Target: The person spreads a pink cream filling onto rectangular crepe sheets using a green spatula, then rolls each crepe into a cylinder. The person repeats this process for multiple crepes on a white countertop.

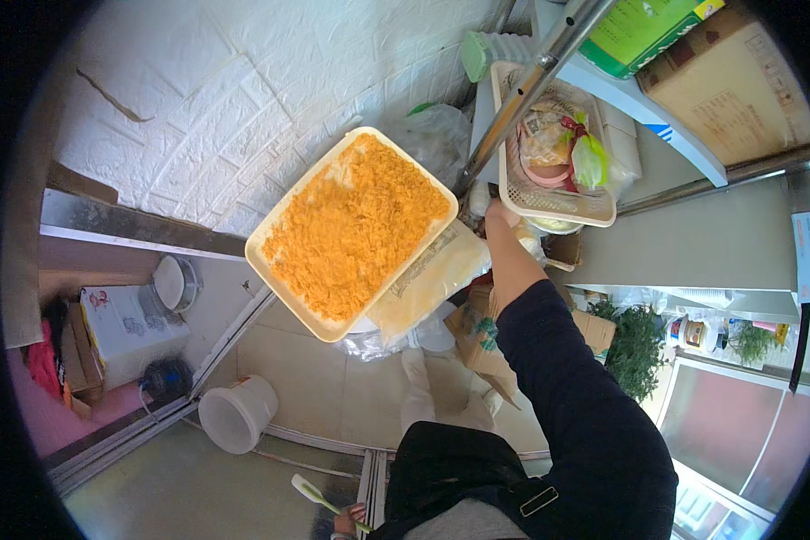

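One cream rectangular tray of orange shredded food (351,232) is up high — your right hand (499,214) reaches beside it, fingers hidden, grip I cannot tell; next, steady it level.

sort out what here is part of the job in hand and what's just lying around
In hand:
right hand, reaching by the basket
cream tray of orange shreds
left hand, green-and-white utensil

Lying about:
white bucket
white basket
cardboard box
leafy greens

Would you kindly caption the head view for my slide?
Right hand reaching toward a white basket; cream tray of orange shreds alongside.
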`<state>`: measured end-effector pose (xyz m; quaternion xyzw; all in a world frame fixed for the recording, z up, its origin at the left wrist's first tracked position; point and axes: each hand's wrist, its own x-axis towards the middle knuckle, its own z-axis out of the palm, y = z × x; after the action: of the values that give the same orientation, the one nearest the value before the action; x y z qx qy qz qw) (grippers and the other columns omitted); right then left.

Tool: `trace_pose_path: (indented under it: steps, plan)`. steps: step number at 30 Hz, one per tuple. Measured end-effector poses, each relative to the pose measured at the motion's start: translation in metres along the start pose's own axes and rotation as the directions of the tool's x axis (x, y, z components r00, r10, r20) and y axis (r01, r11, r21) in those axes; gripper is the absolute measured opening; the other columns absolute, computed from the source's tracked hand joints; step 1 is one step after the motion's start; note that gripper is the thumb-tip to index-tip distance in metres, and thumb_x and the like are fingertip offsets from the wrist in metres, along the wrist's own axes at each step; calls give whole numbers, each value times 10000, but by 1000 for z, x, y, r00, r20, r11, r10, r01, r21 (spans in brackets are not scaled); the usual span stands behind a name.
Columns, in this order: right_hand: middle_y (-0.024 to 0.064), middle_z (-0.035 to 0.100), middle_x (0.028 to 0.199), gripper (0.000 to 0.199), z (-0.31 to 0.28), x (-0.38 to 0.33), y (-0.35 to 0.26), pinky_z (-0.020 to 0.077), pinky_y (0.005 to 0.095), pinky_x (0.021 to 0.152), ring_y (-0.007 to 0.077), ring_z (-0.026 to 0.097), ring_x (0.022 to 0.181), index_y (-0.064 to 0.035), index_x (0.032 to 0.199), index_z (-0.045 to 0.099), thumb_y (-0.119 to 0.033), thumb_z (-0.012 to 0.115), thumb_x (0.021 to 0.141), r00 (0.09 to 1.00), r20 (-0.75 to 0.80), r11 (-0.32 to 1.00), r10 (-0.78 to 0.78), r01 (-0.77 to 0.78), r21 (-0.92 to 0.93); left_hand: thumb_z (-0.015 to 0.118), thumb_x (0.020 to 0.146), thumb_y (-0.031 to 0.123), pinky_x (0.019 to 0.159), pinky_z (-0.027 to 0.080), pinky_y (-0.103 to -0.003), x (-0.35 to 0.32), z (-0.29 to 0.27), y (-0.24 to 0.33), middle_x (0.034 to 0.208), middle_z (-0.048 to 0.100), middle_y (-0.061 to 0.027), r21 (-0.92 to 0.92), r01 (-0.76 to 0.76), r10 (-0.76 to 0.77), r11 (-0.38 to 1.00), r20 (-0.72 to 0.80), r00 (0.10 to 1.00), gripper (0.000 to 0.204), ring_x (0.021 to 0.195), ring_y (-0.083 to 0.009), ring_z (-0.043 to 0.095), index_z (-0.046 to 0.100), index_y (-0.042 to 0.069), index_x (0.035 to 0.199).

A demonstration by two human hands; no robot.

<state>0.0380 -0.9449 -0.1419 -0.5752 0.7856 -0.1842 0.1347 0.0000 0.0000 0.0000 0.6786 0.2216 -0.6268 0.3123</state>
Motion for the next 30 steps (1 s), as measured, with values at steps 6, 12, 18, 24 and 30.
trace_pose_path:
  steps: [6,12,18,24,30]
  plan:
    - [211,731,1193,348,-53,-43,-2,550,455,933,407,688,1114,38,1158,704,-85,724,833,994,-65,926,88,-57,374,343,1071,302,771,600,-370,11,15,39,1038,758,-205,-131,11,-40,991,-220,975,551,882,-271,733,694,-120,1117]
    - [226,748,964,232,-150,-109,-31,568,464,812,408,722,900,21,983,726,-64,754,770,997,53,873,60,-78,482,357,1063,334,827,594,-378,26,27,80,1103,749,-195,-114,-210,206,971,-48,977,550,951,-273,729,688,-96,1150]
    - [131,710,801,160,-227,-176,15,546,380,710,228,696,752,41,933,677,-44,741,813,979,63,788,-194,118,604,442,1096,316,890,582,-361,4,56,173,1125,749,-176,35,-378,378,925,-8,926,472,1005,-250,721,676,-82,1191]
    - [51,681,869,141,-351,-227,94,541,329,703,128,645,786,-3,997,651,16,689,863,946,316,573,-79,-216,790,433,1115,275,1016,502,-355,-45,156,301,1210,719,-155,144,-795,702,589,397,592,418,1135,-231,658,733,-15,1128]
    - [46,698,998,232,-521,-258,200,546,295,841,147,666,923,-28,1060,651,90,607,865,940,342,250,-13,-328,911,406,1116,260,1074,472,-381,-91,269,345,1294,668,-171,57,-882,657,468,646,390,425,1187,-262,634,715,-31,1121]
